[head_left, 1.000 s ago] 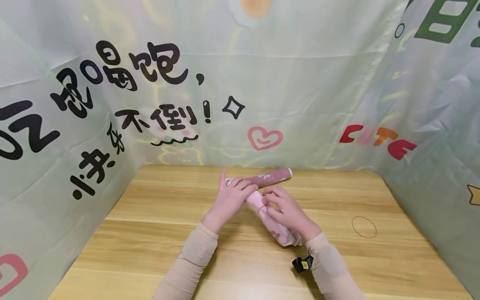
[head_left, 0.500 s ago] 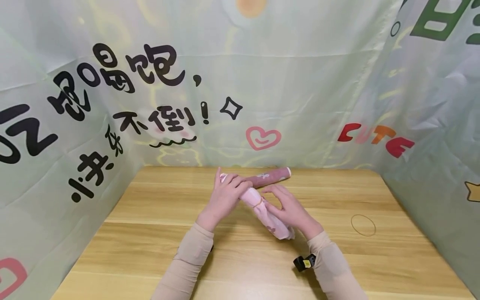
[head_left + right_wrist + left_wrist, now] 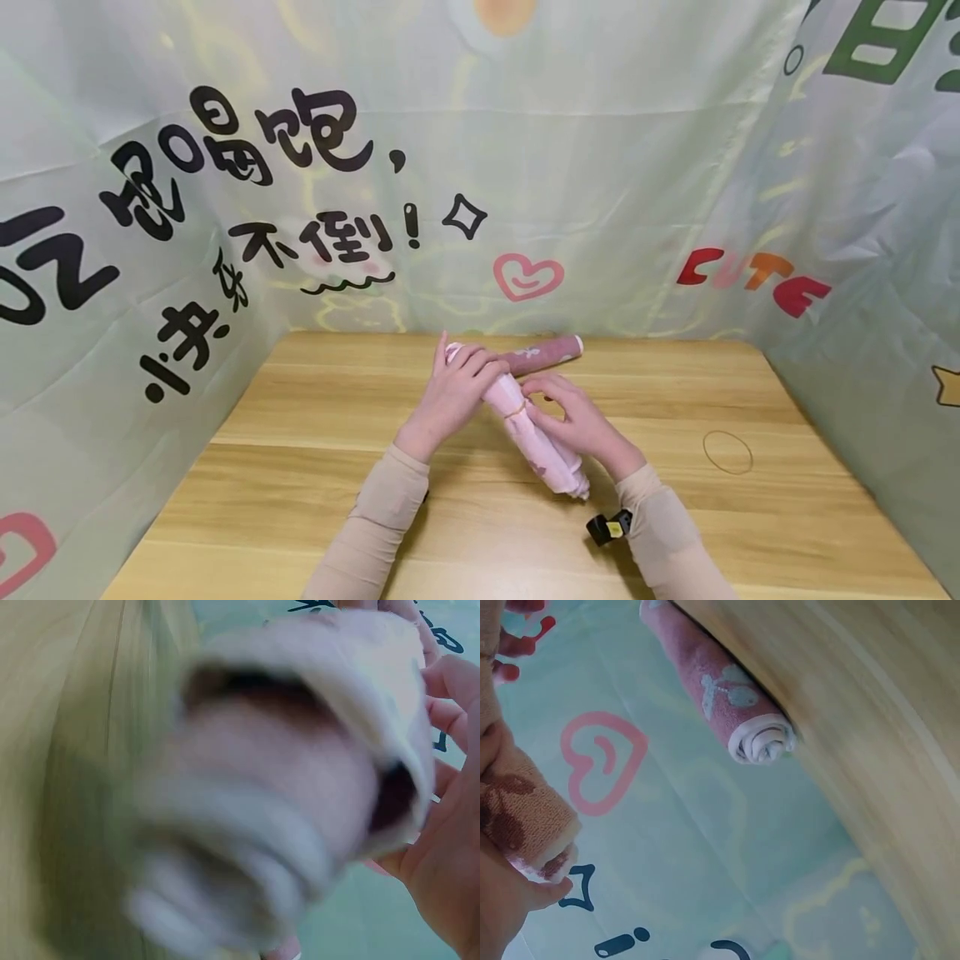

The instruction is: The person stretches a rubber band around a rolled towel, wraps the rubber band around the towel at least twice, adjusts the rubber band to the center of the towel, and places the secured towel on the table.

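A pale pink rolled towel (image 3: 551,458) slants above the table, its free end pointing toward the person. My left hand (image 3: 453,387) grips its far end, fingers over the top; in the left wrist view the thumb (image 3: 544,894) lies by the roll's end. A thin rubber band (image 3: 515,412) circles the roll around its middle. My right hand (image 3: 573,421) holds the roll's right side with curved fingers, thumb and fingertips close to the band. In the right wrist view the towel's near end (image 3: 255,765) is blurred, showing loose layers around a tighter core.
Behind the hands lies a darker pink rolled towel (image 3: 543,355) near the table's back edge. A loose rubber band (image 3: 704,450) lies on the wooden table (image 3: 300,467) at the right. Printed cloth walls (image 3: 615,208) enclose the back and sides.
My right fingers, pinching at the band a second ago, loosened and now sit against the roll again. The towel has turned a little and its free end has shifted. The left hand keeps its grip.
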{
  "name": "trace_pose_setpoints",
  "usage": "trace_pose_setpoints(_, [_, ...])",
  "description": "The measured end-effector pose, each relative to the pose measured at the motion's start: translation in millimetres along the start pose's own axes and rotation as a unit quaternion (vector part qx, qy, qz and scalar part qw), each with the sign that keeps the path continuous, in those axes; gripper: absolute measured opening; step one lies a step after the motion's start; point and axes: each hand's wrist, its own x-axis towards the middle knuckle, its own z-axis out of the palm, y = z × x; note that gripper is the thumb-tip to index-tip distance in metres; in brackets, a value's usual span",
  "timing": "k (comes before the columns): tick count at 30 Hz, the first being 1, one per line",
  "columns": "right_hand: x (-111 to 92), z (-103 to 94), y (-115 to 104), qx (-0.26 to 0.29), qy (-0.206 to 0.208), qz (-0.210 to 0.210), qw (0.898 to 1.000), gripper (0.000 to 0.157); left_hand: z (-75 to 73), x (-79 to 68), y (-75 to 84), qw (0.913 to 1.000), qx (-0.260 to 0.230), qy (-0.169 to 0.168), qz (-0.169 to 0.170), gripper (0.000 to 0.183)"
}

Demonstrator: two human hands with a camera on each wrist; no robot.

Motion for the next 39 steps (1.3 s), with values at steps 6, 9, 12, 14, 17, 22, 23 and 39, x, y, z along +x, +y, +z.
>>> trace_pose_setpoints(6, [-1, 0.2, -2, 0.058, -0.012, 0.015, 0.998, 0.035, -1.0, -0.3, -2.3, 0.9999, 0.006, 0.013, -0.007, 0.049])
trace_pose_setpoints(9, [-1, 1.6, -3, 0.095, -0.025, 0.026, 0.995, 0.038, -2.2, 0.0, -2.3, 1.0000, 0.006, 0.006, -0.004, 0.047])
trace_pose_setpoints(12, [-1, 3.7, -4, 0.126, -0.039, 0.030, 0.991, 0.037, -1.5, 0.4, -0.9, 1.0000, 0.006, 0.003, -0.001, 0.045])
trace_pose_setpoints(14, [0, 6.0, -5, 0.143, -0.052, 0.031, 0.988, 0.032, -0.5, 0.5, -0.2, 0.9999, 0.009, 0.006, 0.004, 0.044])
trace_pose_setpoints(17, [1, 9.3, -7, 0.167, -0.070, 0.029, 0.983, 0.021, 1.6, 0.4, -0.3, 0.9997, 0.013, 0.016, 0.008, 0.043])
trace_pose_setpoints(22, [1, 12.1, -8, 0.178, -0.084, 0.040, 0.980, 0.016, 2.6, -0.9, -3.0, 0.9991, 0.028, 0.032, -0.005, 0.042])
trace_pose_setpoints(23, [1, 12.0, -8, 0.176, -0.084, 0.049, 0.980, 0.017, 2.1, -1.3, -3.9, 0.9989, 0.029, 0.034, -0.011, 0.043])
trace_pose_setpoints(39, [3, 15.6, -11, 0.026, -0.072, 0.172, 0.982, 0.061, -0.6, -4.6, -1.1, 0.9909, 0.047, -0.063, -0.109, 0.042])
